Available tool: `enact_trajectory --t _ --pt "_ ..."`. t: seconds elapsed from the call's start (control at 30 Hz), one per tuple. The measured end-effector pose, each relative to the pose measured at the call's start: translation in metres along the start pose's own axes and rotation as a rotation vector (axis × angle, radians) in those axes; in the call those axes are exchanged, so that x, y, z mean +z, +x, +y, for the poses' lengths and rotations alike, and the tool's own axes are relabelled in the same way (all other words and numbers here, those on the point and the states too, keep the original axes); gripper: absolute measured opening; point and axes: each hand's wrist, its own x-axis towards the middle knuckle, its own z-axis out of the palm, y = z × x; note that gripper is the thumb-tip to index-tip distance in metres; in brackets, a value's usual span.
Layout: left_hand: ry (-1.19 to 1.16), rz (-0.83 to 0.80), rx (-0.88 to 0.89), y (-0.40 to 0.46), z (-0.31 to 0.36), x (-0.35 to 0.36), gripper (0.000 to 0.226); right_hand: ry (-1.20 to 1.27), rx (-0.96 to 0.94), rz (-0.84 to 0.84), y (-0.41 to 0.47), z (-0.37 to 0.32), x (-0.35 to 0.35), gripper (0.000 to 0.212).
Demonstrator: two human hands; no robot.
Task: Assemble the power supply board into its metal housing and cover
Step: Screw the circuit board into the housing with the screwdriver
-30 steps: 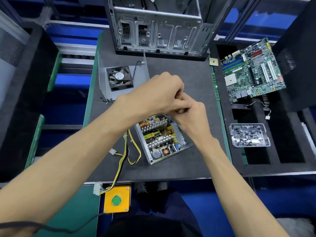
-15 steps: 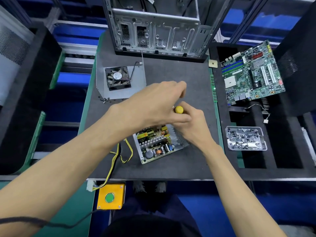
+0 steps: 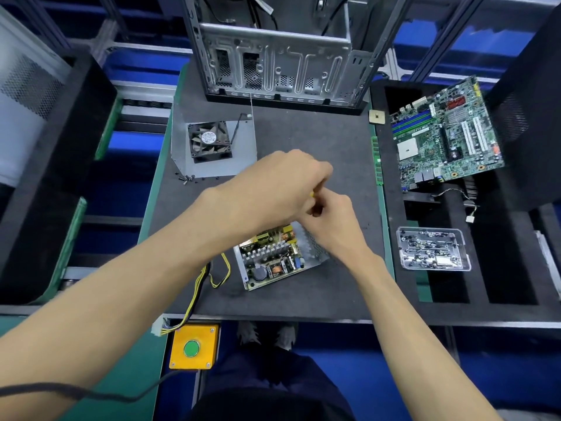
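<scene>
- Hands meet above the dark work mat [image 3: 334, 141]: my left hand [image 3: 273, 189] curls over a small yellow tool tip [image 3: 311, 194], mostly hidden, and my right hand [image 3: 334, 226] pinches in just beneath it.
- Power supply board [image 3: 270, 256] sits inside its open metal housing [image 3: 315, 247], at the mat's near edge, under my right hand.
- Yellow wires [image 3: 194, 296] trail off the mat's near-left side.
- Cover plate [image 3: 243, 153] with a fan [image 3: 209, 142] lies far left; loose screws [image 3: 189, 178] beside it.
</scene>
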Motion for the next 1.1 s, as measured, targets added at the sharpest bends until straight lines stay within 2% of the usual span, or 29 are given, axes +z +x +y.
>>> enact_trajectory --t 0.07,0.17,0.23,0.33,0.4,0.43,0.5,0.57,0.63,0.73,0.83,0.9,0.97,1.03,1.1 --pt "-0.074 -0.052 0.081 -0.001 0.000 -0.002 0.019 -0.039 0.043 0.000 0.002 0.003 0.000 0.033" --pt "0.042 0.022 -0.080 -0.003 0.002 0.002 0.041 -0.039 0.054 -0.030 0.004 0.002 -0.001 0.030" --pt "0.094 0.040 -0.128 0.000 0.000 0.004 0.034 -0.003 0.011 -0.022 0.002 -0.001 -0.001 0.031" --pt "-0.025 -0.053 0.050 0.004 -0.001 -0.001 0.007 -0.049 0.009 -0.011 0.004 -0.004 -0.001 0.033" --pt "-0.074 -0.085 0.102 0.003 0.000 -0.002 0.015 -0.121 0.036 -0.037 0.009 -0.002 -0.001 0.033" --pt "-0.075 -0.053 0.065 0.002 0.000 0.001 0.016 -0.132 0.054 -0.055 0.011 -0.001 -0.001 0.033" --pt "-0.015 0.017 -0.087 0.001 -0.001 0.006 0.033 -0.064 0.028 -0.054 0.012 0.001 -0.001 0.037" --pt "0.009 0.029 -0.162 0.004 -0.004 0.006 0.030 -0.015 -0.015 -0.037 0.010 -0.001 -0.001 0.036" --pt "-0.027 -0.030 -0.083 0.008 -0.007 0.002 0.015 -0.024 -0.014 -0.043 0.011 -0.003 0.000 0.035" --pt "-0.089 -0.108 0.000 0.008 -0.009 -0.006 0.018 -0.046 0.030 -0.064 0.016 0.001 -0.001 0.039" --pt "-0.071 0.010 -0.108 0.007 -0.012 -0.002 0.031 -0.077 0.012 -0.109 0.021 0.001 -0.001 0.039" --pt "-0.054 0.021 -0.106 0.009 -0.015 -0.001 0.022 -0.040 -0.007 -0.086 0.021 0.000 0.000 0.045" --pt "-0.106 -0.065 -0.026 0.012 -0.016 -0.006 0.009 -0.044 -0.008 -0.066 0.021 0.002 0.000 0.052" --pt "-0.132 -0.105 0.000 0.012 -0.015 -0.010 0.016 -0.068 0.025 -0.089 0.023 0.003 0.000 0.049" --pt "-0.089 -0.036 -0.078 0.011 -0.015 -0.008 0.027 -0.081 0.028 -0.111 0.026 0.003 -0.001 0.047"
